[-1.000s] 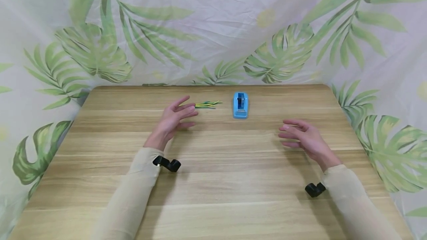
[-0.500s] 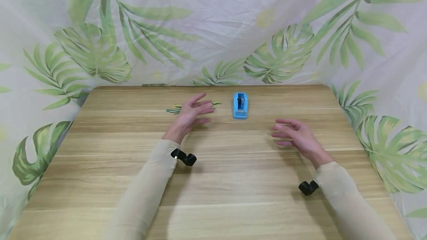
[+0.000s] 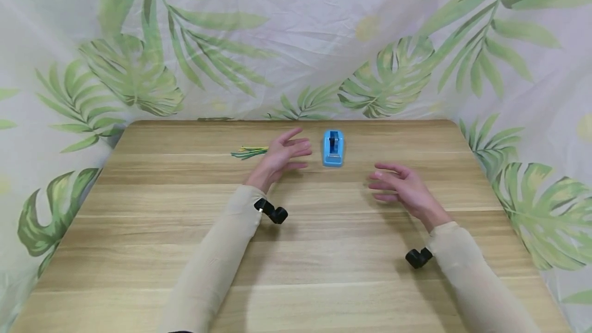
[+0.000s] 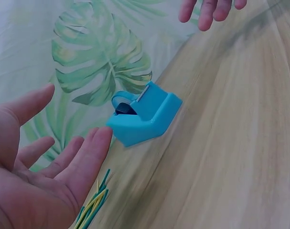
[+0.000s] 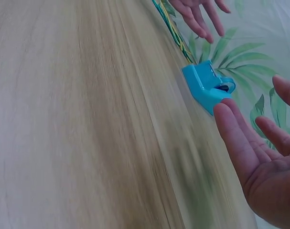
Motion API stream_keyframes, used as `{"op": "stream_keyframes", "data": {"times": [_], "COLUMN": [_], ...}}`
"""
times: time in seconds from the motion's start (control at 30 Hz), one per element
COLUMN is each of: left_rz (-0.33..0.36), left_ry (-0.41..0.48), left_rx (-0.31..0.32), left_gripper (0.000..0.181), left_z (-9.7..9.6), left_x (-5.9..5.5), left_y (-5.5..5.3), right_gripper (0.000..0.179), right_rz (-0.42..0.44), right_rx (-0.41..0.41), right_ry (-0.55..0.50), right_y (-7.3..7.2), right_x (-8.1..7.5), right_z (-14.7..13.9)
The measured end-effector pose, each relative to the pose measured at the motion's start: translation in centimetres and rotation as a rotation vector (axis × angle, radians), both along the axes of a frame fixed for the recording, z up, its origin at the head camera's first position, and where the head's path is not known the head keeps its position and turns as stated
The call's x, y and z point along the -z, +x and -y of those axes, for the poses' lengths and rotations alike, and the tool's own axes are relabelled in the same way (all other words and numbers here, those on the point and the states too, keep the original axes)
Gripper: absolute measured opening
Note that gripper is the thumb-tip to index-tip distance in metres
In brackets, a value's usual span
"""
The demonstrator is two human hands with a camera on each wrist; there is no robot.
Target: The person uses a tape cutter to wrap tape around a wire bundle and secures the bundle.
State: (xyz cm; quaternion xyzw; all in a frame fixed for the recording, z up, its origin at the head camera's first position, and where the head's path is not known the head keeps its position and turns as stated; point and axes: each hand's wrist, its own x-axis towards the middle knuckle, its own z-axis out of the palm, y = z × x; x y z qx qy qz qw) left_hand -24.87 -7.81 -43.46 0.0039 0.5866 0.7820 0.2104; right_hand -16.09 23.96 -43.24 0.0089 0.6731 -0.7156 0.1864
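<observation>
A light-blue tape dispenser (image 3: 333,149) stands near the back of the table, its cutter end facing me. My left hand (image 3: 285,154) hovers just left of it, fingers spread and holding nothing. Beneath and behind that hand lies a bundle of thin green and yellow wires or ties (image 3: 250,152), partly hidden by the hand in the head view. In the left wrist view the fingertips overlap the edge of the dispenser (image 4: 145,117). My right hand (image 3: 401,189) is to the right and nearer me, its fingers loosely extended toward the dispenser with nothing in them.
The wood-grain table (image 3: 324,251) reaches back to a leaf-patterned cloth (image 3: 296,40) hanging behind it and along both sides. A small black camera (image 3: 273,212) is strapped to my left wrist, another black camera (image 3: 418,258) to my right.
My left hand has moved right across the bundle toward the dispenser, uncovering the bundle's left end. My right hand has shifted slightly left. The dispenser and bundle stay in place.
</observation>
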Motion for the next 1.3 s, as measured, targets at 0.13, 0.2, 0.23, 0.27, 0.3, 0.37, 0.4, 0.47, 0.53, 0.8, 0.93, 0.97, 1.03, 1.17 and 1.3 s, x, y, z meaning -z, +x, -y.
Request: {"op": "stream_keyframes", "data": {"times": [0.13, 0.2, 0.23, 0.27, 0.3, 0.37, 0.4, 0.47, 0.53, 0.8, 0.93, 0.97, 1.03, 1.17, 1.3], "left_rz": [0.007, 0.006, 0.005, 0.006, 0.006, 0.011, 0.014, 0.015, 0.017, 0.036, 0.043, 0.042, 0.046, 0.063, 0.070], "left_ry": [-0.018, -0.019, -0.021, -0.018, -0.016, -0.019, -0.021, -0.029, -0.047, -0.097, -0.102, -0.103, -0.103, -0.113, -0.114], "left_rx": [0.022, 0.033, 0.038, 0.042, 0.047, 0.054, 0.056, 0.060, 0.057, 0.057, 0.048, 0.048, 0.046, 0.040, 0.020], "left_gripper": [0.065, 0.065, 0.065, 0.066, 0.067, 0.070, 0.071, 0.073, 0.073, 0.072, 0.067, 0.067, 0.068, 0.070, 0.071], "left_z": [-1.0, -1.6, -1.8, -2.1, -2.3, -2.7, -2.9, -3.2, -3.4, -4.0, -4.2, -4.2, -4.2, -4.2, -4.2], "left_x": [0.1, 0.2, 0.2, 0.2, 0.2, 0.2, 0.3, 0.3, 0.4, 0.9, 1.1, 1.1, 1.2, 1.5, 1.8], "left_y": [-0.5, -0.7, -0.8, -0.9, -0.9, -1.0, -1.1, -1.3, -1.5, -1.7, -1.5, -1.5, -1.4, -1.5, -1.5], "right_gripper": [0.060, 0.061, 0.062, 0.063, 0.064, 0.064, 0.063, 0.062, 0.061, 0.062, 0.060, 0.060, 0.060, 0.061, 0.062], "right_rz": [0.020, 0.030, 0.033, 0.037, 0.040, 0.044, 0.046, 0.051, 0.053, 0.091, 0.096, 0.095, 0.098, 0.110, 0.118], "right_rx": [0.000, 0.005, 0.007, 0.007, 0.007, 0.000, -0.003, -0.007, -0.011, -0.011, -0.015, -0.014, -0.015, -0.010, -0.007], "right_ry": [-0.014, -0.019, -0.019, -0.019, -0.021, -0.022, -0.024, -0.033, -0.043, -0.048, -0.050, -0.053, -0.055, -0.062, -0.072], "right_y": [-0.3, -0.4, -0.5, -0.6, -0.7, -1.0, -1.1, -1.4, -1.7, -2.7, -3.2, -3.3, -3.6, -4.0, -4.3], "right_x": [0.0, 0.0, 0.0, -0.1, -0.1, -0.1, 0.0, 0.1, 0.2, 0.6, 0.8, 0.9, 1.0, 1.2, 1.3], "right_z": [0.2, 0.4, 0.4, 0.5, 0.6, 0.8, 0.9, 1.1, 1.3, 2.5, 3.1, 3.2, 3.5, 4.0, 4.6]}}
